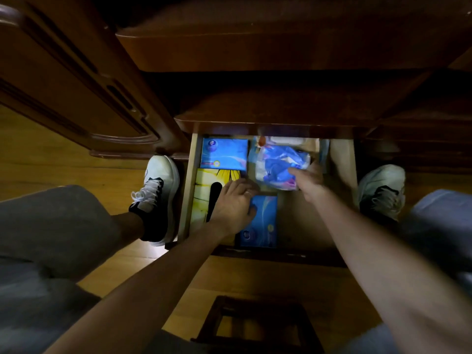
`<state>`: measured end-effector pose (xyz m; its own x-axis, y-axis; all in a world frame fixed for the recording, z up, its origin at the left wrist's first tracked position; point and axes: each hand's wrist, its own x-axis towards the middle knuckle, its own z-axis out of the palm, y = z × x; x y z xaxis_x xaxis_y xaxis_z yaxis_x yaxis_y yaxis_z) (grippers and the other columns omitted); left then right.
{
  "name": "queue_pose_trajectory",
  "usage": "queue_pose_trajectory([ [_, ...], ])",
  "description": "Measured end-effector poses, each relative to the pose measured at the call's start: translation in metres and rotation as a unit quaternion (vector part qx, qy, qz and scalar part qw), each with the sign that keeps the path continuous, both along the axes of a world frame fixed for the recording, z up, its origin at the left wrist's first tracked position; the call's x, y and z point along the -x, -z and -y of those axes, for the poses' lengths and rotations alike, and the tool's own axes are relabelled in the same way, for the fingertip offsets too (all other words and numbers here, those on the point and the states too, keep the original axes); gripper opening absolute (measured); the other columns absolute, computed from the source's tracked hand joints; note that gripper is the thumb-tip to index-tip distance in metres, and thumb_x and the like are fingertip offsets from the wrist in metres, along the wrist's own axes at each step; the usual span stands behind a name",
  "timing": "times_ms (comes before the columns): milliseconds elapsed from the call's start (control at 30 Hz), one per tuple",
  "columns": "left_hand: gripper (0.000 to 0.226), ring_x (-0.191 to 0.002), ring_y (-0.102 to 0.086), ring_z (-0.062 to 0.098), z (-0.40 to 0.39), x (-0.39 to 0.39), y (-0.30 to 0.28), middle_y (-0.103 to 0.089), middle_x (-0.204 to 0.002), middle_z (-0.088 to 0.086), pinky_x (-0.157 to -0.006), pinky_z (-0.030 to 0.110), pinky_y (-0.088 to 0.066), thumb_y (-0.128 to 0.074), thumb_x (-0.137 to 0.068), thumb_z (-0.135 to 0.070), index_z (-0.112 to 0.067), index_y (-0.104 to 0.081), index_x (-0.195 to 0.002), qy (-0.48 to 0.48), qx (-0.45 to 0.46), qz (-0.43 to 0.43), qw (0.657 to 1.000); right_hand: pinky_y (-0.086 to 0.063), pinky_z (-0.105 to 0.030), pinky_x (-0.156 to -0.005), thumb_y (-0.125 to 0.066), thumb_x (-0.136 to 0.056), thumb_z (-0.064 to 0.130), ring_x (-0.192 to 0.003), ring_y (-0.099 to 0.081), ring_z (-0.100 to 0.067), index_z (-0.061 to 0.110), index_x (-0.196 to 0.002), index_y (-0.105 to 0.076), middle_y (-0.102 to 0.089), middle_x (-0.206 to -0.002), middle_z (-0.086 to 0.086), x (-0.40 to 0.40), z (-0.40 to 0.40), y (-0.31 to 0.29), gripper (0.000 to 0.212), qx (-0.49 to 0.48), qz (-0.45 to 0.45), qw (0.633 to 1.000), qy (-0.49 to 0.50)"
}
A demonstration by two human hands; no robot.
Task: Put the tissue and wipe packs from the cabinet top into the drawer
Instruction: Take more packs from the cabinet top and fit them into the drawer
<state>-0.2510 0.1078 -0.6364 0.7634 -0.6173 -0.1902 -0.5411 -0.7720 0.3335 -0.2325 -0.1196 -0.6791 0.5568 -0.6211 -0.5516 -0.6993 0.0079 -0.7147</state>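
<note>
The open drawer (342, 159) lies below me between my feet. Inside it, a blue tissue pack (224, 153) lies at the back left, a yellow tissue box (204, 190) at the front left, and another blue pack (264, 223) at the front middle. My left hand (236, 204) rests over the yellow box and the front blue pack, thumb on that pack's edge. My right hand (310, 182) grips a crinkled blue-and-white wipe pack (278, 164) at the drawer's back right. A white pack (286, 141) shows behind it.
The dark wooden cabinet top (268, 111) overhangs the drawer's back. A cabinet door (76, 85) stands at the left. My shoes (158, 185) flank the drawer on the wooden floor. A dark wooden stool (255, 325) sits under me.
</note>
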Motion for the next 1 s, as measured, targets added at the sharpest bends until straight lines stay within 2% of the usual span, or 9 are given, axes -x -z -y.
queue_pose_trajectory([
  [100,0.048,-0.145,-0.033,0.025,-0.009,-0.002,0.002,-0.056,-0.142,0.005,-0.122,0.041,-0.018,-0.058,-0.091,-0.030,-0.018,-0.058,-0.137,0.046,-0.011,0.009,0.999,-0.048,-0.027,-0.076,-0.080,-0.081,0.013,-0.103,-0.068,-0.026,0.007,-0.125,-0.063,-0.070,-0.122,-0.013,-0.003,0.000,0.003,0.048,-0.012,-0.009,1.000,-0.010],
  [300,0.043,-0.134,-0.045,0.024,-0.007,-0.007,0.000,-0.066,-0.127,0.006,-0.115,0.039,-0.028,-0.053,-0.090,-0.037,-0.016,-0.068,-0.124,0.056,-0.043,0.039,0.997,-0.047,-0.025,-0.060,-0.076,-0.080,0.023,-0.079,-0.067,-0.019,0.014,-0.116,-0.066,-0.071,-0.098,-0.006,0.008,0.003,-0.004,0.038,0.004,-0.087,0.981,-0.175],
  [467,0.054,-0.129,-0.047,0.030,-0.002,-0.001,-0.005,-0.053,-0.135,0.010,-0.114,0.044,-0.032,-0.052,-0.093,-0.040,-0.011,-0.050,-0.139,0.044,-0.039,0.058,0.997,-0.057,-0.045,-0.094,-0.074,-0.088,0.019,-0.106,-0.068,-0.025,0.014,-0.124,-0.063,-0.070,-0.120,-0.010,0.003,-0.017,0.000,0.039,-0.046,-0.088,0.966,-0.238],
  [567,0.067,-0.147,-0.027,0.030,0.008,-0.005,-0.006,-0.031,-0.159,0.013,-0.121,0.049,-0.022,-0.040,-0.099,-0.049,-0.013,-0.029,-0.155,0.053,-0.061,0.063,0.995,-0.056,-0.046,-0.094,-0.072,-0.088,0.025,-0.111,-0.065,-0.027,0.014,-0.131,-0.056,-0.065,-0.127,-0.011,0.000,-0.025,-0.002,0.047,-0.007,-0.107,0.961,-0.255],
  [633,0.068,-0.152,-0.014,0.027,0.018,-0.013,-0.006,-0.024,-0.163,0.011,-0.124,0.048,-0.011,-0.024,-0.102,-0.055,-0.015,-0.029,-0.156,0.081,-0.113,0.033,0.990,-0.057,-0.041,-0.083,-0.073,-0.083,0.039,-0.102,-0.066,-0.023,0.018,-0.132,-0.054,-0.064,-0.123,-0.008,0.001,-0.023,-0.005,0.057,0.021,-0.140,0.954,-0.264],
  [700,0.069,-0.151,-0.016,0.027,0.028,-0.022,-0.005,-0.032,-0.159,0.010,-0.124,0.048,-0.005,-0.014,-0.102,-0.058,-0.018,-0.033,-0.154,0.116,-0.173,0.014,0.978,-0.051,-0.032,-0.069,-0.075,-0.080,0.051,-0.083,-0.062,-0.013,0.024,-0.119,-0.058,-0.063,-0.104,-0.001,0.003,-0.019,-0.007,0.051,-0.050,-0.126,0.970,-0.201],
  [800,0.069,-0.150,-0.020,0.029,0.040,-0.033,-0.004,-0.035,-0.158,0.009,-0.123,0.053,-0.004,-0.009,-0.100,-0.061,-0.026,-0.019,-0.159,0.139,-0.228,0.008,0.964,-0.052,-0.035,-0.079,-0.072,-0.078,0.060,-0.089,-0.066,-0.022,0.021,-0.106,-0.064,-0.068,-0.103,-0.004,0.000,-0.012,-0.013,0.049,-0.244,-0.058,0.967,0.045],
  [933,0.067,-0.151,-0.016,0.032,0.048,-0.040,-0.007,-0.028,-0.161,0.010,-0.121,0.057,-0.002,-0.007,-0.099,-0.062,-0.031,-0.018,-0.158,0.156,-0.264,0.002,0.952,-0.052,-0.046,-0.099,-0.082,-0.074,0.049,-0.109,-0.066,-0.029,0.018,-0.123,-0.063,-0.068,-0.120,-0.012,-0.014,0.010,-0.012,0.060,-0.272,-0.012,0.942,0.198],
  [1000,0.068,-0.153,-0.011,0.031,0.048,-0.039,-0.008,-0.023,-0.164,0.010,-0.121,0.057,0.001,-0.006,-0.099,-0.063,-0.032,-0.018,-0.158,0.151,-0.281,-0.012,0.948,-0.055,-0.043,-0.091,-0.085,-0.072,0.048,-0.104,-0.067,-0.026,0.018,-0.121,-0.062,-0.068,-0.116,-0.009,-0.024,0.011,-0.013,0.062,-0.276,-0.014,0.936,0.218],
])
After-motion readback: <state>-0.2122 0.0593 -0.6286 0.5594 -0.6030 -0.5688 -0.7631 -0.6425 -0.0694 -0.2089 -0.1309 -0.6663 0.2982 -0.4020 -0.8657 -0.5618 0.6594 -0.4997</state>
